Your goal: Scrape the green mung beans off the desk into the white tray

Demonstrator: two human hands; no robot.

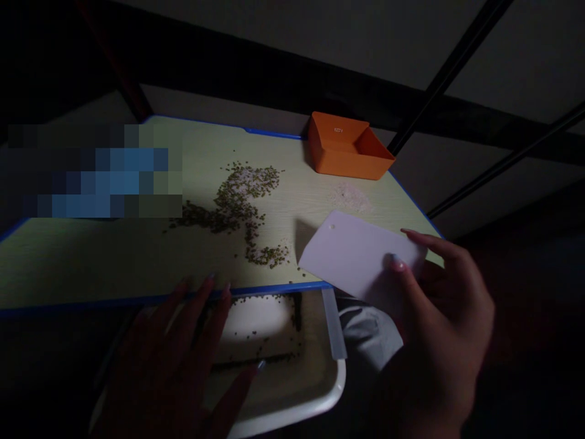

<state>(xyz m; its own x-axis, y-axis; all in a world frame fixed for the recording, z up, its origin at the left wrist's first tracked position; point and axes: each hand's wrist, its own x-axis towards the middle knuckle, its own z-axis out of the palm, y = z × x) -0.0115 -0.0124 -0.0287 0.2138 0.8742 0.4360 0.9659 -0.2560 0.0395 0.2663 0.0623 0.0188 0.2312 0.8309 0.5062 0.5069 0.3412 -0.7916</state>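
Over the white tub [315, 378], the left hand [171, 356] is spread; the right hand [450, 323] pinches a white scraper [351, 253] near green grains [231, 210].

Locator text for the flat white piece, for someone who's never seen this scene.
Start at the pale table with blue edging and follow its near edge to the right hand. The flat white piece is in that hand, thumb on its face. Unlike the white tub below or the orange box beyond, it is thin, with one small round hole.
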